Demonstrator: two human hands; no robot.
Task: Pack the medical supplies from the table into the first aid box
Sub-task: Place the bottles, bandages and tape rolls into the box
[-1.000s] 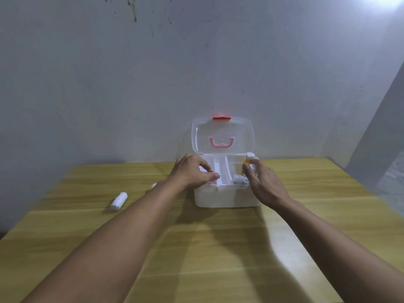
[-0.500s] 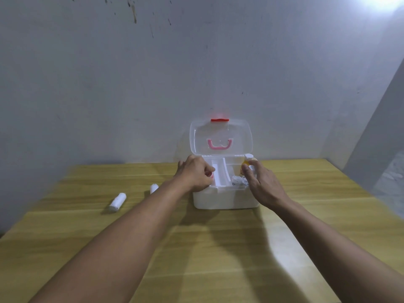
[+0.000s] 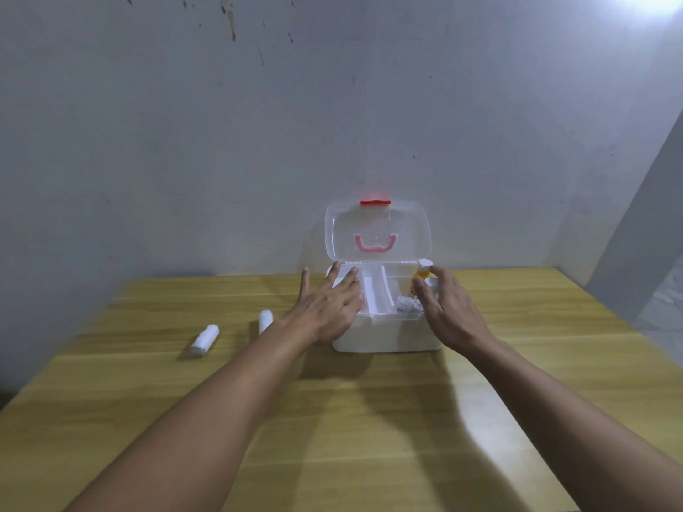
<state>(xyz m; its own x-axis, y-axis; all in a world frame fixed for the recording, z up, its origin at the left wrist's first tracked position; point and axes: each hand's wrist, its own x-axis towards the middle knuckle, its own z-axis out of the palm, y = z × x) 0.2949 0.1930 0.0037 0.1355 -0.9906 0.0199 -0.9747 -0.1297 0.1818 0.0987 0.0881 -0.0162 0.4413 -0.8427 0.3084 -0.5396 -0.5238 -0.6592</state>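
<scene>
The first aid box (image 3: pixel 384 339) is white, and its clear lid (image 3: pixel 377 225) stands open against the wall, showing a pink handle and a red latch. My left hand (image 3: pixel 325 308) lies flat with its fingers spread over the box's left compartment and holds nothing. My right hand (image 3: pixel 449 314) is at the box's right side. Its thumb and forefinger are around a small yellow bottle (image 3: pixel 423 270) with a white cap, upright at the back right corner. A crumpled clear packet (image 3: pixel 406 304) lies in the front right compartment. Two white gauze rolls (image 3: pixel 204 339) (image 3: pixel 265 320) lie on the table to the left.
The wooden table (image 3: pixel 369 419) runs up to a grey wall behind the box. A white divider tray (image 3: pixel 375 293) sits in the middle of the box. The nearer gauze roll lies just beside my left forearm.
My left hand has gone from a curled pinch to flat, spread fingers over the left compartment. My right hand has stayed by the bottle at the box's right corner.
</scene>
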